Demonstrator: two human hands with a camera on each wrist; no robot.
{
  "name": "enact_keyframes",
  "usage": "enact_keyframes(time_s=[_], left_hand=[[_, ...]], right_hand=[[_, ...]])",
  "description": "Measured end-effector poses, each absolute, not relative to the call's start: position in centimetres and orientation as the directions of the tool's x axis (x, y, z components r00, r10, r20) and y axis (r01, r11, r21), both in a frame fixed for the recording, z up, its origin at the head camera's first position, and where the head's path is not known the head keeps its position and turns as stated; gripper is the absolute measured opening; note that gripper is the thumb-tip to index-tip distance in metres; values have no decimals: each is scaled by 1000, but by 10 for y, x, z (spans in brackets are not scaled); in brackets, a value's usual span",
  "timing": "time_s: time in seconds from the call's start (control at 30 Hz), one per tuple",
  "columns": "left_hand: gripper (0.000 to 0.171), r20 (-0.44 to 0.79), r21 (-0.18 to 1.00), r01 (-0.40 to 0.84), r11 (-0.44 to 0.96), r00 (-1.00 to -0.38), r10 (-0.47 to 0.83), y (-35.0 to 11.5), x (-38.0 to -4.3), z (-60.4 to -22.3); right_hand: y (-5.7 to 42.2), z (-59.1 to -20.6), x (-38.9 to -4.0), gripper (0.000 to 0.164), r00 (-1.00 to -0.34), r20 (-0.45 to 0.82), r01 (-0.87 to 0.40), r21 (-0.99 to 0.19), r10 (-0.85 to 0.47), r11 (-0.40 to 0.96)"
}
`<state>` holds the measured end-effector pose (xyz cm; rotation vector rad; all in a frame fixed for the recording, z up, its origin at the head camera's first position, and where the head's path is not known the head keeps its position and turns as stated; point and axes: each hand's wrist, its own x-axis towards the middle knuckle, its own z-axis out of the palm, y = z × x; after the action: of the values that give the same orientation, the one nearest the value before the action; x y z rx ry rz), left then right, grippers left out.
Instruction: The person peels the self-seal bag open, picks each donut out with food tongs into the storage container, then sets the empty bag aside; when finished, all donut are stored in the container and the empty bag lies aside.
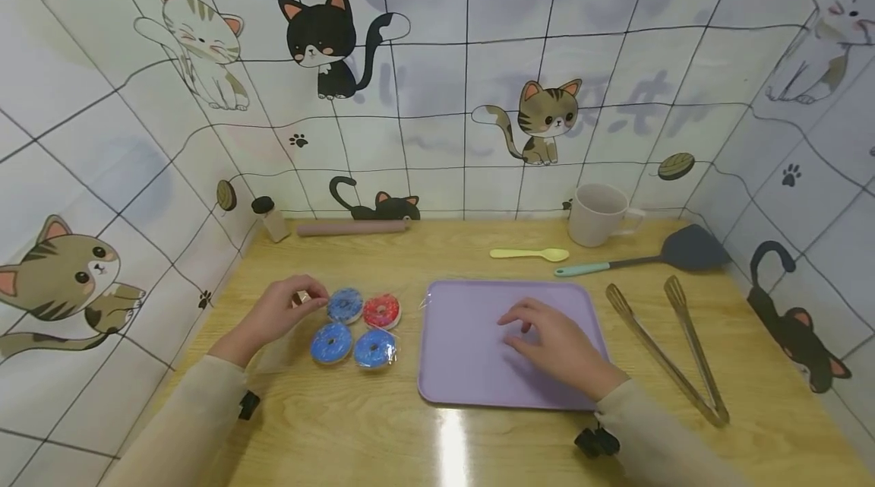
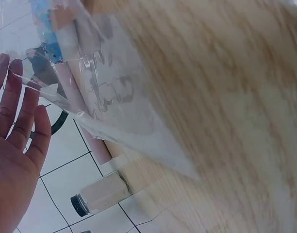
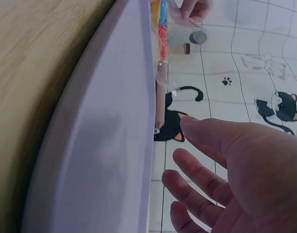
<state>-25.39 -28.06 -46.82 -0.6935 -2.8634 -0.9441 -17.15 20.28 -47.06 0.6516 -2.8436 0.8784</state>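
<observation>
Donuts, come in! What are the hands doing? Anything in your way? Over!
Left hand pinches clear wrapper. Right hand hovers above purple tray, holding nothing. Four donuts, wrapped, left of tray; wrapper seems the only obstacle.

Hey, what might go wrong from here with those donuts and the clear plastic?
The left hand pinches the clear plastic; a hard tug might drag the closely grouped donuts along. The right hand, over the purple tray, could bump it if lowered carelessly. The right sleeve is near the spread tongs and might knock them.
</observation>
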Motion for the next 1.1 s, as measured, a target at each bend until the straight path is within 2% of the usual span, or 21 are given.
enact_keyframes(time_s=[0.17,0.37,0.63,0.83,1.1], left_hand=[[4,183,545,422,724,-903,389,-278,-253,-467],[4,150,544,398,738,-912,382,-273,-252,-463],[4,140,566,384,730,-917,374,-269,-250,-463],[4,140,555,376,742,-921,363,-269,-249,-463],[3,159,547,404,733,-910,383,-265,-250,-461]], right_hand=[[228,-466,-164,28,-909,265,-416,-531,-322,738],[266,-465,-157,29,-909,329,-397,-494,-256,773],[322,-459,-137,35,-952,271,-268,-521,-141,811],[359,-460,-129,43,-962,257,-206,-457,-93,865],[395,-461,-120,66,-986,169,-78,-419,-7,905]])
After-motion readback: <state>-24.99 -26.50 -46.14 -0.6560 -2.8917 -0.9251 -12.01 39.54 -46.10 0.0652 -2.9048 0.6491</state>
